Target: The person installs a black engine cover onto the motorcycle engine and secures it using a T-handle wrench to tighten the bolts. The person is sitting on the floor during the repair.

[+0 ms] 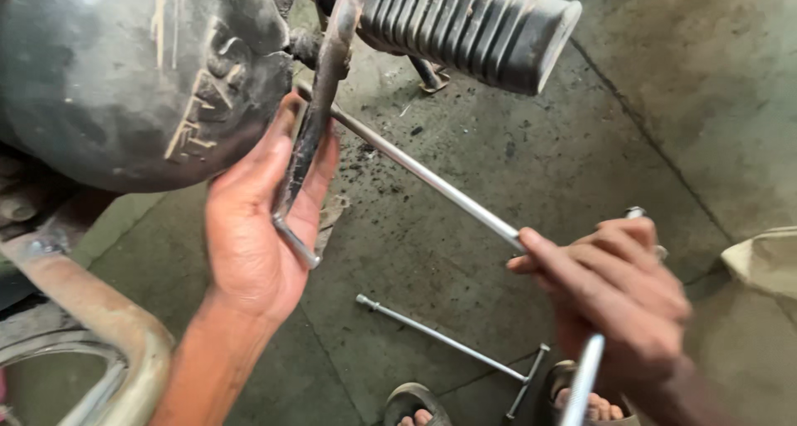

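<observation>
My right hand [618, 289] grips the cross handle of a long silver T-wrench [432, 178], whose shaft runs up-left to a fastener under a motorcycle's black engine cover [141, 77]. My left hand [253, 227] is open, palm up, with fingers spread below that cover. It rests against a dark, greasy lever [311, 135] that hangs down across the palm. A ribbed black rubber footpeg [473, 27] juts out above the wrench shaft.
A second silver T-wrench [448, 343] lies on the stained concrete floor [515, 127] between my hands. Sandalled toes [419, 413] show at the bottom edge. A rusty curved exhaust pipe [91, 310] runs along the lower left. A pale sack [768, 260] sits at right.
</observation>
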